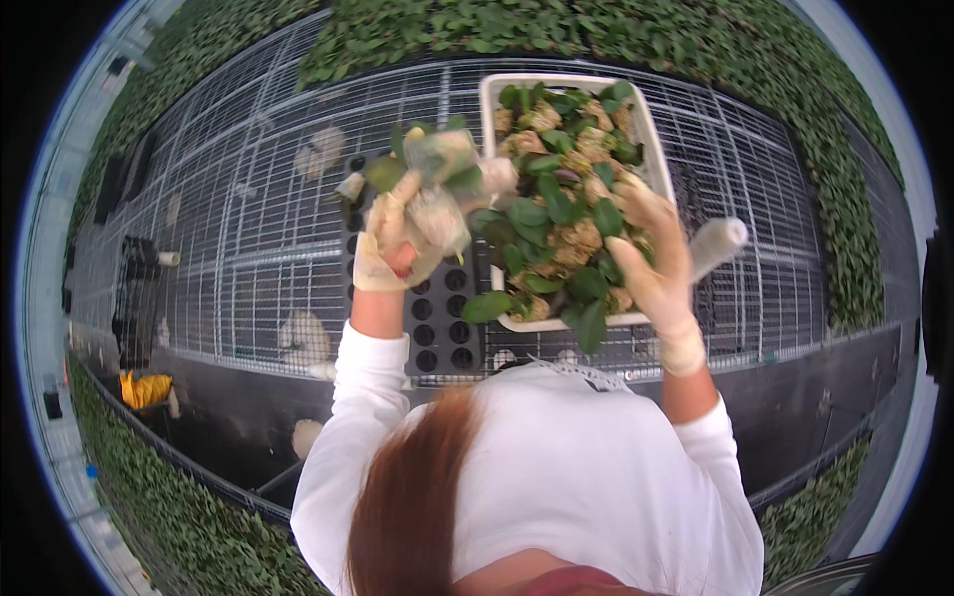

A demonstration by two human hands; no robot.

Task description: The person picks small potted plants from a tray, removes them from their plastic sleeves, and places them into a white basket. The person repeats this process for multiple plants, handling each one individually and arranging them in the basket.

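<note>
My left hand [391,223], in a torn pale glove, holds several seedlings with plastic-wrapped root plugs [440,216]; motion blurs them. Below it lies a black plug tray [457,328] with round holes. To the right, a white plastic tub [659,167] is heaped with leafy seedlings [574,238] whose root plugs are light brown. My right hand [652,246], gloved as well, reaches over the tub's right side with thumb and fingers apart, at the seedlings; whether it touches one, I cannot tell. A whitish translucent roll or sleeve [717,244] lies beside the right wrist.
Everything rests on a wire mesh bench [246,223]. Dense green plants [447,30] line the far side, with more at the right and lower left. A yellow cloth or bag [145,389] lies at the lower left. A small white roll [169,258] is at the left.
</note>
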